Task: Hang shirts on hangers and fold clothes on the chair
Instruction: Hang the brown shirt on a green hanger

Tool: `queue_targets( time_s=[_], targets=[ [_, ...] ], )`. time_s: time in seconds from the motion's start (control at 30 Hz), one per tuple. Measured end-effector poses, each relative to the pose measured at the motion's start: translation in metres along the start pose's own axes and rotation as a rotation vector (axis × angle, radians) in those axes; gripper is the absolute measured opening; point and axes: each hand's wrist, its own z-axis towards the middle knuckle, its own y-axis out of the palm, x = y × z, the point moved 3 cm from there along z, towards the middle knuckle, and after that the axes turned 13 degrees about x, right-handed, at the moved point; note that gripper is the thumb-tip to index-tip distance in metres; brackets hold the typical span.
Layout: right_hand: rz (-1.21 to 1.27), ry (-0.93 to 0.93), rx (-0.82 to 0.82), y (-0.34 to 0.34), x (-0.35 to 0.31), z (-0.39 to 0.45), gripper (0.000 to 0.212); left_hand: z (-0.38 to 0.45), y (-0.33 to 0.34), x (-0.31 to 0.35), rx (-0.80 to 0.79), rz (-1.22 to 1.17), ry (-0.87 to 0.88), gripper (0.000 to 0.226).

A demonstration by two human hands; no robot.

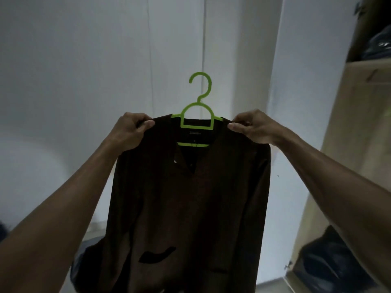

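**One shirt on its hanger, not yet put away**

A dark brown shirt [190, 197] hangs from a green hanger [197, 112], held up at chest height in front of a pale wall [84, 70]. The left hand [132, 130] pinches the cloth at one shoulder, thumb over curled fingers; the right hand [251, 129] pinches the other shoulder in the same way. Both hanger arms are inside the shoulders and the hook stands free above the collar, catching on nothing. The neck opening is unbuttoned.

By my reading this shirt is dressed on its hanger and only needs squaring up and hanging somewhere; no rail shows in view. No chair or pile of clothes is visible, so I cannot tell how much folding remains.

To the right stands an open wooden wardrobe [349, 123] with dark bundles [330, 263] on its lower shelf and more on the upper one. Nothing blocks the way between the shirt and the wardrobe
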Motion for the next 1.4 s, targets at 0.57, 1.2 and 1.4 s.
queue_targets(
  time_s=[0.57,1.2,1.4],
  targets=[
    [-0.268,0.308,0.261,-0.210,0.233,-0.096,0.024,0.006,0.326,0.215,-0.170,-0.194,0.150,0.023],
    [-0.121,0.448,0.262,-0.394,0.372,-0.133,0.026,0.017,0.594,0.427,-0.245,-0.470,0.279,0.020],
    [-0.105,0.451,0.370,-0.430,0.399,-0.110,0.028,0.039,0.661,0.467,-0.286,-0.620,0.373,0.016]
  ],
)
